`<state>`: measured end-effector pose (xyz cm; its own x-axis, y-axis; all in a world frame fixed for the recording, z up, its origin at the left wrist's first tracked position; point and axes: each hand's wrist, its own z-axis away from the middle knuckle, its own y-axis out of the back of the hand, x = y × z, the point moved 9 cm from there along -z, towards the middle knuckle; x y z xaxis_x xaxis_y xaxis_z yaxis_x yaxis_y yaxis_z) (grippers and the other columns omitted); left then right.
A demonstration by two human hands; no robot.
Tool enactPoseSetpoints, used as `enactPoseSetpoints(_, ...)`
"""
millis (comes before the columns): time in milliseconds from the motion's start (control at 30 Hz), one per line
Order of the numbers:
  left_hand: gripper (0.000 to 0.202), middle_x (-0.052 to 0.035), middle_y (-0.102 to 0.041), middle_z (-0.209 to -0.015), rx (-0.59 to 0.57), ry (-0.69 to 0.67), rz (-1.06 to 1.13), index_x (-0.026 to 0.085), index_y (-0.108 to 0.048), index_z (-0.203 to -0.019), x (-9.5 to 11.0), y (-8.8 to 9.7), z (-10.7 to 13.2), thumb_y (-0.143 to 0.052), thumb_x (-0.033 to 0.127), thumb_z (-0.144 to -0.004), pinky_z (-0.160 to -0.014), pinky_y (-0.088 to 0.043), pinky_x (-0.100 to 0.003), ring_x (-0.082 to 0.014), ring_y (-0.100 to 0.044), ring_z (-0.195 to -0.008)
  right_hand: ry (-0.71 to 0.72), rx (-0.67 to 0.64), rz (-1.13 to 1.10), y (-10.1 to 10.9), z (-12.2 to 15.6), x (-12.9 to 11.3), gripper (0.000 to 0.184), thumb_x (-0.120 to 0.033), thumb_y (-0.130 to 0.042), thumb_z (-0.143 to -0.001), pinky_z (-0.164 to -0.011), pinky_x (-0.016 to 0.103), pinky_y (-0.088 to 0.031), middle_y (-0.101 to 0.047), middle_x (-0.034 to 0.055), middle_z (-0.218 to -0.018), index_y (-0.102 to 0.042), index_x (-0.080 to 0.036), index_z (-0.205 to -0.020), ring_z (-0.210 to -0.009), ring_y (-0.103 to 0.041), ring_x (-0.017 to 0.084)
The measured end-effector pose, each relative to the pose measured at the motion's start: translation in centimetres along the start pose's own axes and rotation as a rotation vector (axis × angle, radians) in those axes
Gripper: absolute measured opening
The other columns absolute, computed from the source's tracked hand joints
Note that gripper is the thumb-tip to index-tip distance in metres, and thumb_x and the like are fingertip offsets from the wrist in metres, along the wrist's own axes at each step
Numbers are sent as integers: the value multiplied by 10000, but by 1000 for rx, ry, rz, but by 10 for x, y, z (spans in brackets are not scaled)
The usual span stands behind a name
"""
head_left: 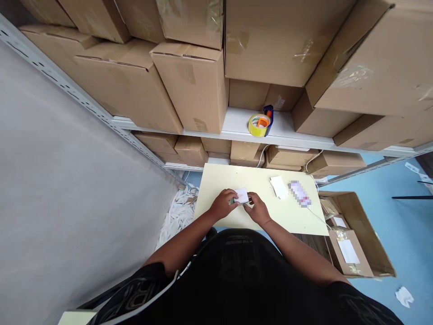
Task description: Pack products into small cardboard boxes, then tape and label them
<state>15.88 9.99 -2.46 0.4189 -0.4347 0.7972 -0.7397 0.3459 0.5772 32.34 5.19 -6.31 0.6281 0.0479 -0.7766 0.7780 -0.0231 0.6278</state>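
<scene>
Just above the pale yellow table (216,180), a small white box (241,195) with faint print on its top is held between my two hands. My left hand (223,203) is closed on its left side, thumb lying over the top edge. At the right end, the fingers of my right hand (257,209) are curled and pinch the box's edge. A strip of green shows by my left fingers. The box's underside is hidden. To the right lie some white cards or papers (279,187).
A blurred-out phone-like device (299,193) with a cable lies on the table's right. Shelves behind hold several cardboard boxes (192,85) and a yellow tape roll (259,125) in a dispenser. A large open carton (372,230) stands right; paper scraps (177,212) cover the floor left.
</scene>
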Motion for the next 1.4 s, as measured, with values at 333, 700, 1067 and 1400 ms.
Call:
enactPoseSetpoints(333,199,-111,-708,-1187,-95,-295,-436,173,-707,-1062,7,-19,1,-534,269,-1033,-928,-549,-434,-254,-631,-1076,-21,10,-77,6,0,0,260,-381,-590,-955,-822,387,-590,-666,69,-1140,-564,-251,-1178,-878,-688,202)
enactPoseSetpoints(700,259,-120,-674,-1207,-97,-352,-416,164,-673,-1229,14,-15,1,-556,212,-1004,-960,-546,-440,-260,-597,-1106,53,6,-72,9,-6,-8,170,-370,-574,-969,-808,370,-594,-657,85,-1137,-603,-245,-1080,-852,-673,195)
enactPoseSetpoints(1067,217,-105,-693,-1222,-113,-341,-415,180,-720,-1135,10,-14,3,-547,236,-1017,-975,-553,-434,-248,-601,-1121,-20,-11,-35,3,-4,4,184,-419,-557,-972,-754,353,-564,-663,45,-1004,-556,-249,-1042,-817,-689,195)
enactPoseSetpoints(1400,278,-115,-667,-1173,-107,-284,-356,195,-705,-1211,3,-12,6,-509,188,-1014,-977,-575,-436,-249,-591,-1137,-45,-34,11,2,-10,-2,189,-399,-565,-938,-666,314,-500,-589,18,-882,-506,-253,-834,-736,-588,180)
